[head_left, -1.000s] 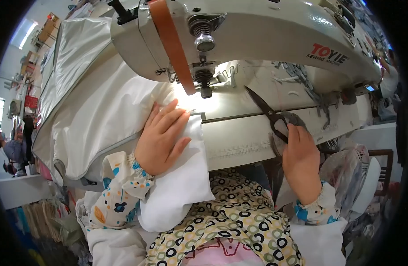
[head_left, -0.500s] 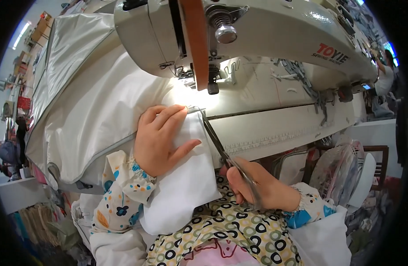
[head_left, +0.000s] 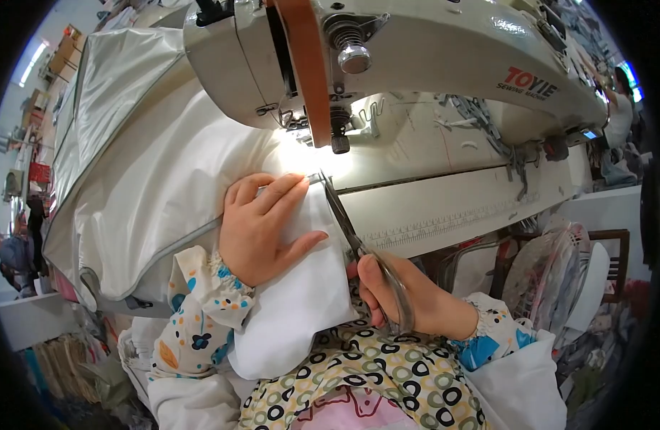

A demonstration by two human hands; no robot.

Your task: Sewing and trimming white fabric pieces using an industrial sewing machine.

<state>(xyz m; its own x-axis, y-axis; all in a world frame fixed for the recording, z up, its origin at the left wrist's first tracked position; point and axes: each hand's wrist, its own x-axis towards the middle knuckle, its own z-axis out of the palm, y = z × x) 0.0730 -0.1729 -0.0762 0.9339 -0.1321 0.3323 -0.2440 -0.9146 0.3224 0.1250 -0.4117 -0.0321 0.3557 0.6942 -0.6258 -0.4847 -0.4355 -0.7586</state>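
Note:
My left hand [head_left: 258, 228] lies flat on white fabric [head_left: 294, 308], thumb spread away and fingertips at the fabric's upper edge. My right hand [head_left: 423, 297] grips scissors [head_left: 348, 226] by their dark metal handles. The blades point up and left, with their tips at the fabric's upper right corner, close to my left fingertips. Whether the tips enclose any fabric or thread I cannot make out in the glare. Just beyond stands a sewing machine [head_left: 430, 50], its lamp shining on the needle area. The white fabric drapes toward my lap.
A large silvery-white cloth [head_left: 151, 179] with grey edging covers the left of the machine bed. Grey scraps [head_left: 480, 118] lie under the machine arm. A ruler-marked strip [head_left: 445, 226] runs along the bed's front. At the right stands a chair [head_left: 609, 265] near plastic-wrapped items.
The scissors have shifted slightly left, bringing their tips onto the fabric's edge, and their handles show more clearly. My left hand has stayed nearly in place on the fabric.

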